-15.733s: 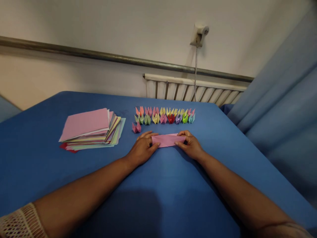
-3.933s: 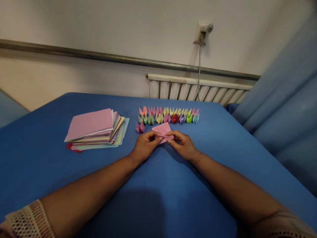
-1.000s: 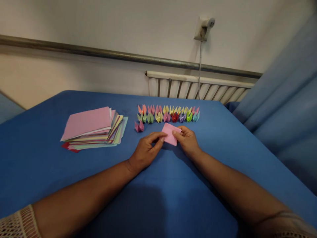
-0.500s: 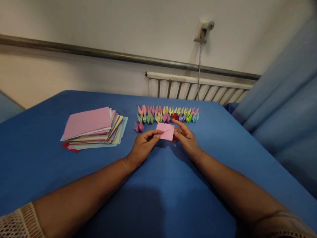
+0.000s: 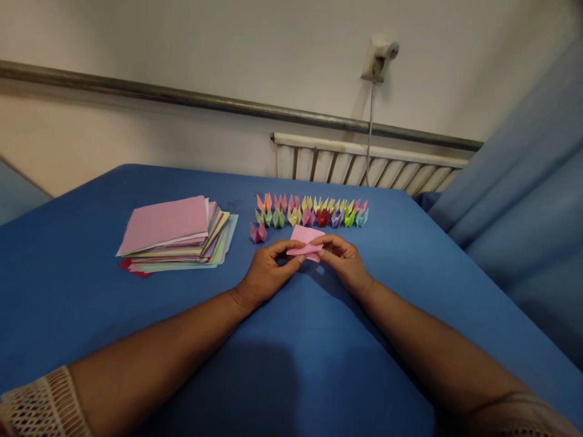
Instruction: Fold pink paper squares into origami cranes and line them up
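Between my two hands is a small folded piece of pink paper [image 5: 307, 234], held above the blue surface. My left hand [image 5: 268, 267] pinches its left side between thumb and fingers. On the right side, my right hand [image 5: 345, 262] grips it with thumb and index finger. A crease or flap crosses the paper between the fingertips, and its lower part bends downward. Just beyond stand several folded paper cranes [image 5: 323, 217] in rows of many colours. One mauve crane [image 5: 258, 233] sits apart, in front of the rows at the left.
A thick stack of coloured paper sheets [image 5: 166, 226], pink on top, lies to the left. The table has a blue cover [image 5: 218, 376]. Behind it run a metal rail [image 5: 182, 97] and a white radiator [image 5: 346, 159]; a blue curtain [image 5: 523, 200] hangs at the right.
The flat pink square now has a flap lifted and bent across it. My right index finger, raised before, has come down onto the paper. The view has shifted slightly.
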{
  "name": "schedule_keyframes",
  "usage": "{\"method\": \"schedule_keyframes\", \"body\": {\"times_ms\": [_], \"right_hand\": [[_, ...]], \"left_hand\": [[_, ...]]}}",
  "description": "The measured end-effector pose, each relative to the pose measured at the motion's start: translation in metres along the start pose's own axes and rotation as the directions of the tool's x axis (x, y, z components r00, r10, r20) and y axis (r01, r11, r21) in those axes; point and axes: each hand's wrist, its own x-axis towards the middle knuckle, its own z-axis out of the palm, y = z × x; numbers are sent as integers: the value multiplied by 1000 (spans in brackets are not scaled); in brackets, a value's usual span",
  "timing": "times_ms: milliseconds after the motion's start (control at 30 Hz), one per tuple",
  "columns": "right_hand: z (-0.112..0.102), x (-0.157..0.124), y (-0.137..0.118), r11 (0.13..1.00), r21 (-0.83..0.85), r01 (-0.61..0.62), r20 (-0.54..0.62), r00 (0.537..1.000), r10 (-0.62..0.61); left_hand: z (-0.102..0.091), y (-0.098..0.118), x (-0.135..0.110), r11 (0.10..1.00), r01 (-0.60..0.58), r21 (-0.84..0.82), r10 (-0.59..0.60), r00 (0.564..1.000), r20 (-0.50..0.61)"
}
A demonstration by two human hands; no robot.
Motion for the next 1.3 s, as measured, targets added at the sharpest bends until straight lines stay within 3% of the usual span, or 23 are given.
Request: {"method": "schedule_keyframes", "body": {"times_ms": [167, 367, 500, 700, 867, 1000, 1167, 1300], "right_hand": [[2, -1, -5, 999, 25, 22, 17, 1000, -22], [1, 1, 0, 998, -50, 32, -66, 997, -35], [2, 2, 3, 997, -56, 44, -135, 990, -51], [6, 0, 2, 987, -146, 63, -147, 986, -85], [9, 0, 3, 992, -99, 78, -181, 979, -95], [10, 0, 2, 998, -20, 57, -152, 987, -59], [9, 2, 1, 996, -61, -67, -157, 986, 56], [7, 3, 1, 988, -22, -150, -131, 981, 146]], "left_hand": [[0, -1, 1, 998, -60, 30, 60, 998, 10], [2, -3, 2, 999, 6, -35, -9, 997, -79], [2, -4, 2, 999, 18, -26, -20, 998, -64], [2, -10, 4, 1000, -4, 29, 7, 995, -103], [4, -9, 5, 999, 17, -37, -20, 995, -97], [3, -6, 5, 997, 47, -53, -52, 994, -93], [3, -5, 4, 995, 98, -8, -99, 994, -57], [4, -6, 3, 987, 125, -102, -126, 992, -4]]}}
